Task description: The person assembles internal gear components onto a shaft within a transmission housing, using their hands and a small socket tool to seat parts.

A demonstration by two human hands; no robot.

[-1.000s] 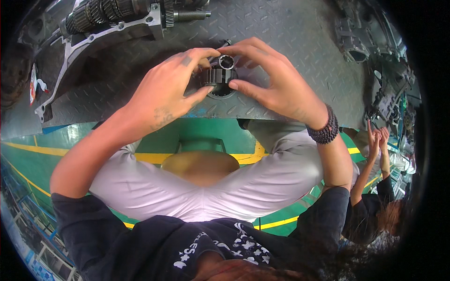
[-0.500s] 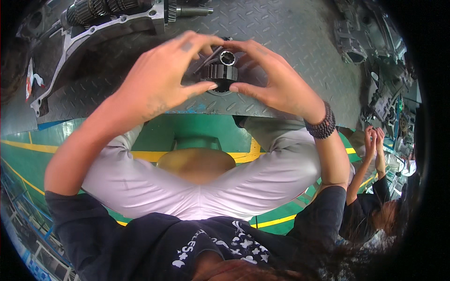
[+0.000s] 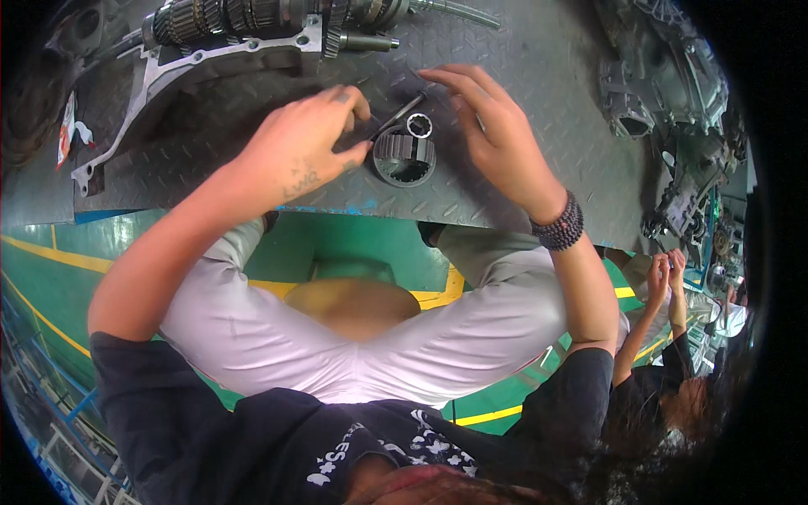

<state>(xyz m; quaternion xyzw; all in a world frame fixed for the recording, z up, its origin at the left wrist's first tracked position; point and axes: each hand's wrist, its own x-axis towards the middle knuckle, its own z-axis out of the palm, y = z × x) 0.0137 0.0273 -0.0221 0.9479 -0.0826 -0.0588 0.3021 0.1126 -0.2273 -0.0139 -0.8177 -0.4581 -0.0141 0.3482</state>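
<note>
A toothed metal ring (image 3: 404, 166), like a synchronizer hub or sleeve, lies on the metal tabletop between my hands. A smaller bright ring (image 3: 418, 125) with a notched inner edge rests at its far side. A thin dark rod (image 3: 399, 116) slants behind them. My left hand (image 3: 316, 139) is at the left, fingers bent and thumb apart, its thumb tip close beside the toothed ring; nothing shows in its grasp. To the right, my right hand (image 3: 501, 126) hovers with fingers stretched out and apart, holding nothing. A dark bead bracelet (image 3: 561, 222) circles my right wrist.
A gearbox housing half (image 3: 139, 105) with a gear shaft (image 3: 223, 18) lies at the far left. Metal castings (image 3: 627, 105) stand at the right. Below the table edge is a round stool (image 3: 353, 305). Another person's hands (image 3: 665, 273) are raised at the far right.
My hands have moved apart from around the toothed ring, the right one to the right and the left slightly back. The rings and rod are now uncovered. The view has shifted slightly.
</note>
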